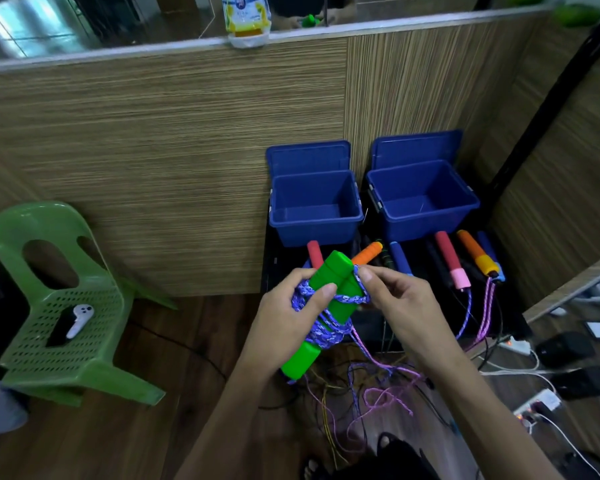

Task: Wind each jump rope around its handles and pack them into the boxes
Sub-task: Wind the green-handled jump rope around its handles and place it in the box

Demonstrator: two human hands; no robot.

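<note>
Both hands are occupied with one jump rope, held in the air in front of the body. The green handles are gripped side by side by the left hand, fingers curled round them and the thumb pressed over the turns already laid, seemingly so that the coil cannot slacken. A strand of the blue-and-white rope is pinched between thumb and fingertips of the right hand just beside the handles, apparently to lead another turn round them. The unwound remainder is seen trailing down to the floor among loose pink and blue cords.

Beyond the hands, two blue boxes are set on a dark low shelf against the wood-grain wall, lids propped open behind them and nothing visible inside. In front of them further ropes lie unwound: red, orange and blue handles. Their cords hang over the shelf edge and could be snagged by the trailing rope. A green plastic chair carrying a white controller stands well apart to the left.
</note>
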